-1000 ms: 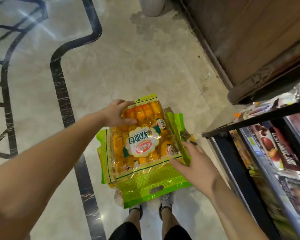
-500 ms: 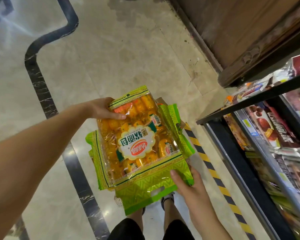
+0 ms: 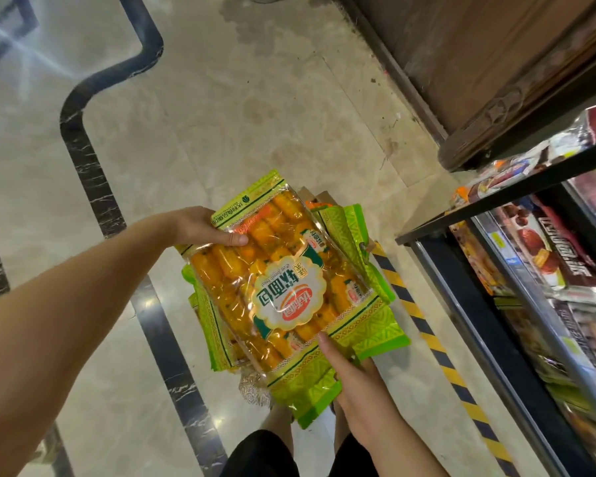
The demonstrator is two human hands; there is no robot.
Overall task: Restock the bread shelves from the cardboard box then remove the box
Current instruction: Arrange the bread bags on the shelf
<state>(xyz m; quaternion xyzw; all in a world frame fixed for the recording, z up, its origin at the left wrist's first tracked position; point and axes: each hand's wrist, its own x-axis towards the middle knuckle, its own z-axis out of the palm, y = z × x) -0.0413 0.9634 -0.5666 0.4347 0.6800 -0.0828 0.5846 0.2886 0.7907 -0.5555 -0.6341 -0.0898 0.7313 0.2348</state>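
Shop aisle: left hand (image 3: pixel 203 228) grips far end of green-bordered clear plastic bread packs (image 3: pixel 283 287), thumb on top. Right hand (image 3: pixel 358 383) holds near end, index finger across top. Slippery stack kept level above beige marble floor (image 3: pixel 255 115), beside black metal shelves (image 3: pixel 461 220), likely ready for shelving.

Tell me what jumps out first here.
The bright green-and-orange bread pack in the centre, held above the floor: the left hand grips its far end, the right hand its near end. More green packs show beneath it. At the right stands a dark shelf stocked with snack packets.
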